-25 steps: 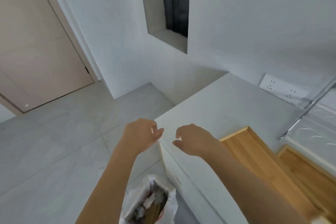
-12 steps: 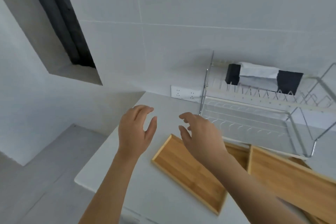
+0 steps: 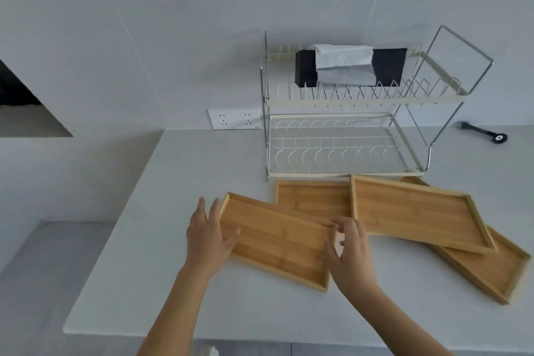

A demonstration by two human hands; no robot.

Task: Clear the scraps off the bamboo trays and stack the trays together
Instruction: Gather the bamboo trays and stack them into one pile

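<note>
Several bamboo trays lie on the white counter (image 3: 161, 283), all bare of scraps. The nearest tray (image 3: 277, 243) lies slanted in front of me. My left hand (image 3: 206, 235) straddles its left rim, thumb inside, fingers outside. My right hand (image 3: 351, 250) pinches the rim at its right end. Behind it lies a second tray (image 3: 315, 196), partly covered. A third tray (image 3: 413, 211) rests tilted on a fourth tray (image 3: 488, 269) at the right.
A two-tier wire dish rack (image 3: 341, 150) stands just behind the trays, with a black tissue box (image 3: 387, 66) on its top tier. A wall socket (image 3: 234, 118) is to its left, a black tool (image 3: 485, 134) at far right. The counter ends at left and front.
The view swung from the floor and bin up to the counter. Both hands, empty in the air before, came down onto the two ends of the nearest tray.
</note>
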